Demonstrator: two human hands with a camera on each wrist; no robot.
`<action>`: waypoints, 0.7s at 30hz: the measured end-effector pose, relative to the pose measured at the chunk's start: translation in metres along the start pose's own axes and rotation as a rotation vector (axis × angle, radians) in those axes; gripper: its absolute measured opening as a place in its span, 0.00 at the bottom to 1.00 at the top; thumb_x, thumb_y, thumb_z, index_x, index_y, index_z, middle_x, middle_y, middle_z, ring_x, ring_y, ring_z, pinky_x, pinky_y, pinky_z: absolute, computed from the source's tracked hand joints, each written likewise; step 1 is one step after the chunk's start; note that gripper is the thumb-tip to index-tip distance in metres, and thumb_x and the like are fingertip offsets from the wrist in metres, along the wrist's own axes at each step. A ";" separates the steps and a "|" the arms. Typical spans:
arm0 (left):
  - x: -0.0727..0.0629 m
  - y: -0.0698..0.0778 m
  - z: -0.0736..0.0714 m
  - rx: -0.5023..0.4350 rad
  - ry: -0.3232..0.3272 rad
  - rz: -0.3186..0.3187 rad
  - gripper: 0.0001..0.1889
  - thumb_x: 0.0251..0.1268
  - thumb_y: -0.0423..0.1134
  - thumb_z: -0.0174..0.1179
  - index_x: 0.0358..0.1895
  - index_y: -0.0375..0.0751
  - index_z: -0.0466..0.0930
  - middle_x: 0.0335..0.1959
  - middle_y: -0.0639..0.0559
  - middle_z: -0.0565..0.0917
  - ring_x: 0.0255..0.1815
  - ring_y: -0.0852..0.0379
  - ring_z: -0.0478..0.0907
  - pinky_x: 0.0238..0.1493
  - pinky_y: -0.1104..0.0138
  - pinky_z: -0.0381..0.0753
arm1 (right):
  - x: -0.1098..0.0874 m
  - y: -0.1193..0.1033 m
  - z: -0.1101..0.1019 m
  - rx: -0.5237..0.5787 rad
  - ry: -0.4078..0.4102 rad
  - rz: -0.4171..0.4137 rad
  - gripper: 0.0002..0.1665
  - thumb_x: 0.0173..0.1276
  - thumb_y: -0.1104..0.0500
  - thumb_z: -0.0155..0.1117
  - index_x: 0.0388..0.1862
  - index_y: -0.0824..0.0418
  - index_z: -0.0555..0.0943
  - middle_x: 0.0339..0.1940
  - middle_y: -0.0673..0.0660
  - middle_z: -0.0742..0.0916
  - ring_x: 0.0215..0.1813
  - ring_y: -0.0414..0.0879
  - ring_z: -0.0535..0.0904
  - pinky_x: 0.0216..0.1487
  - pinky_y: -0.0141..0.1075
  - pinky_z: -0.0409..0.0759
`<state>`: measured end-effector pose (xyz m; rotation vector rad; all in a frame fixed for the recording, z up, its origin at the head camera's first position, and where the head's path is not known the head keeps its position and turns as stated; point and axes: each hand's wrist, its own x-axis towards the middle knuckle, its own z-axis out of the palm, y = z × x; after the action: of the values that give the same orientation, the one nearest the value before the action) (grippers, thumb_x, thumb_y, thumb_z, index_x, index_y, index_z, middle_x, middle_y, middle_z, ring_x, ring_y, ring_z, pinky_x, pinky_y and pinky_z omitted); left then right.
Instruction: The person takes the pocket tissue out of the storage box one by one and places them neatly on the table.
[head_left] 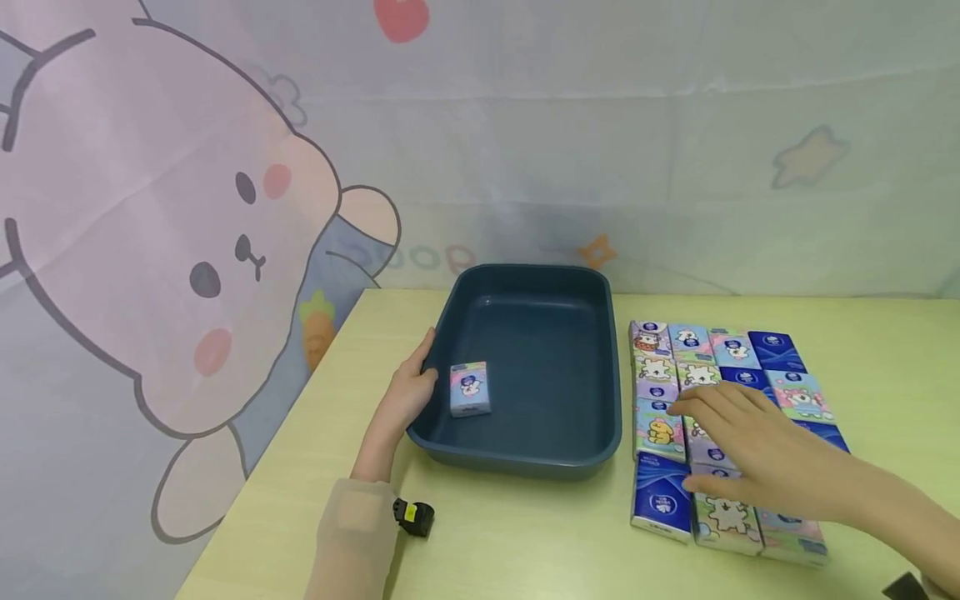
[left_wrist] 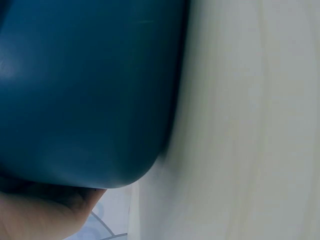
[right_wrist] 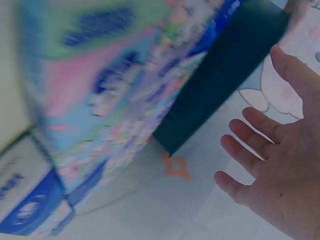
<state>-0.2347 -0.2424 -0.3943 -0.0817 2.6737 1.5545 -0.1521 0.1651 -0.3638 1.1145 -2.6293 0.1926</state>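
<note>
A dark teal plastic tub [head_left: 551, 358] stands on the table, and one small tissue pack [head_left: 470, 389] with a cartoon print lies inside it on the left. My left hand [head_left: 408, 396] holds the tub's left side at the rim; in the left wrist view part of that hand [left_wrist: 47, 212] shows against the outer wall, the rest hidden. Over the block of tissue packs [head_left: 663, 496] on the right hovers my right hand [head_left: 765, 454], its fingers spread and slightly bent. The right wrist view shows this hand's palm [right_wrist: 285, 175] with nothing in it, apart from the packs.
Blue and pastel tissue packs [head_left: 776, 350] lie side by side in rows to the right of the tub. A printed cloth backdrop [head_left: 525, 150] hangs behind the light yellow table [head_left: 517, 542]. A black device with a yellow label [head_left: 414, 517] sits at the left wrist.
</note>
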 end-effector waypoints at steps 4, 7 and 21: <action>0.000 -0.001 0.000 -0.001 -0.001 0.007 0.33 0.70 0.33 0.38 0.78 0.53 0.45 0.79 0.49 0.49 0.80 0.47 0.45 0.77 0.48 0.50 | 0.026 -0.002 -0.009 0.050 -0.039 0.002 0.37 0.58 0.42 0.69 0.62 0.54 0.70 0.60 0.50 0.76 0.64 0.52 0.68 0.64 0.58 0.66; -0.001 -0.001 0.000 -0.008 0.004 0.013 0.33 0.70 0.33 0.38 0.78 0.53 0.45 0.79 0.50 0.50 0.80 0.48 0.45 0.77 0.49 0.50 | 0.044 -0.005 -0.014 0.108 -0.095 0.038 0.36 0.61 0.43 0.67 0.64 0.55 0.69 0.64 0.53 0.75 0.68 0.55 0.66 0.67 0.61 0.63; -0.002 0.000 0.001 -0.006 0.020 0.020 0.33 0.69 0.33 0.38 0.78 0.52 0.46 0.79 0.50 0.50 0.80 0.48 0.45 0.77 0.49 0.49 | 0.112 -0.016 -0.011 0.223 -0.212 0.053 0.40 0.60 0.41 0.67 0.65 0.59 0.68 0.63 0.56 0.76 0.67 0.57 0.69 0.68 0.64 0.62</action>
<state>-0.2323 -0.2418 -0.3945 -0.0707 2.6934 1.5763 -0.2127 0.0804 -0.3186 1.1937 -2.8835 0.4095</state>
